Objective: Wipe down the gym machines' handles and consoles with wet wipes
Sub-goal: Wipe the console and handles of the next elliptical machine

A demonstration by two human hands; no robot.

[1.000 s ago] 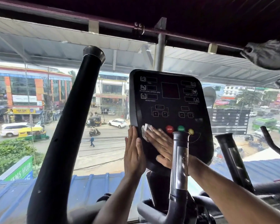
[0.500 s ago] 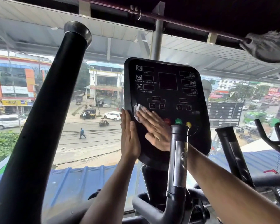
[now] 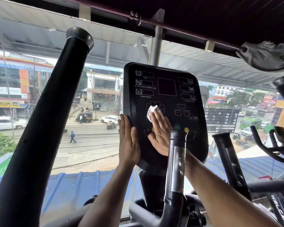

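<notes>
At far left, rose a thick black padded handle bar (image 3: 44, 125) with a flared round end cap, slanting up toward the awning. Beyond the window glass, lay a street with a white car (image 3: 109, 119) and a walker in blue (image 3: 72, 137). Just left of centre, stood the left hand (image 3: 129, 141), fingers straight and pressed together, flat against the left edge of the black rounded plastic console (image 3: 164, 89). Over the console's lower face, lay the right hand (image 3: 160, 133), fingers extended and close together, pressing a crumpled white wet wipe (image 3: 152, 112) onto the arrow buttons; possibly pinned by fingertips only, grip hidden. In front of that wrist, rose a grey-and-silver pulse grip handle (image 3: 176, 167). Farther right, stood another black handle post (image 3: 228, 161), and, at top right, hung a grey rag (image 3: 267, 55).
</notes>
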